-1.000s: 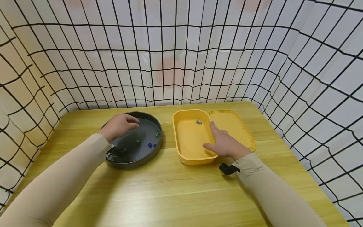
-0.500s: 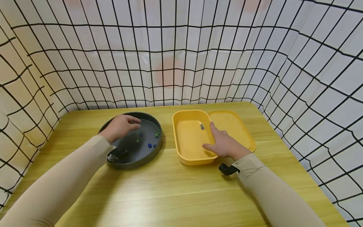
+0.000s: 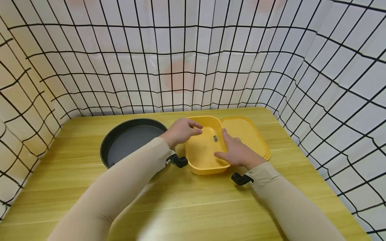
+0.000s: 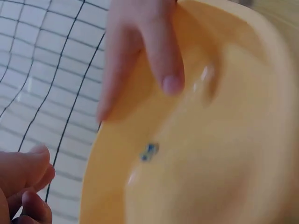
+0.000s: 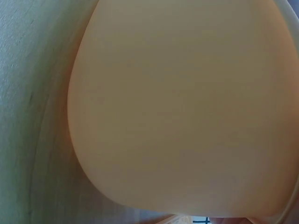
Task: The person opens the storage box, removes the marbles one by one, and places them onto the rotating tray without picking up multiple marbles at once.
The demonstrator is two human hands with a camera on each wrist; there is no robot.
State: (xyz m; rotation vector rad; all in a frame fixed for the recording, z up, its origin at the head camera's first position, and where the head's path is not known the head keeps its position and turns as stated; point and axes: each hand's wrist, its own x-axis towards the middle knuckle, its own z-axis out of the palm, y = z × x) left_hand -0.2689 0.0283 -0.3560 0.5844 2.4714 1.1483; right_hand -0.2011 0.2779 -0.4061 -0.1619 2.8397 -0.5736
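A yellow box (image 3: pixel 208 170) stands on the wooden table, and two small marbles (image 3: pixel 215 138) lie on its floor, also seen in the left wrist view (image 4: pixel 149 150). My left hand (image 3: pixel 182 131) hovers over the box's near-left corner. Its fingertips (image 4: pixel 25 186) are bunched together, and whatever is between them is hidden. My right hand (image 3: pixel 238 152) rests on the box's right wall, its fingers (image 4: pixel 159 46) draped over the rim into the box. The right wrist view is filled by the box's outer wall (image 5: pixel 187 102).
A round dark grey tray (image 3: pixel 120 147) sits left of the box, its right part hidden behind my left forearm. The yellow lid (image 3: pixel 245 132) lies flat against the box's right side. Grid-patterned curtains enclose the table on three sides.
My left hand has left the grey tray and moved right to above the yellow box. The marbles in the box rolled slightly nearer. The right hand stayed on the box.
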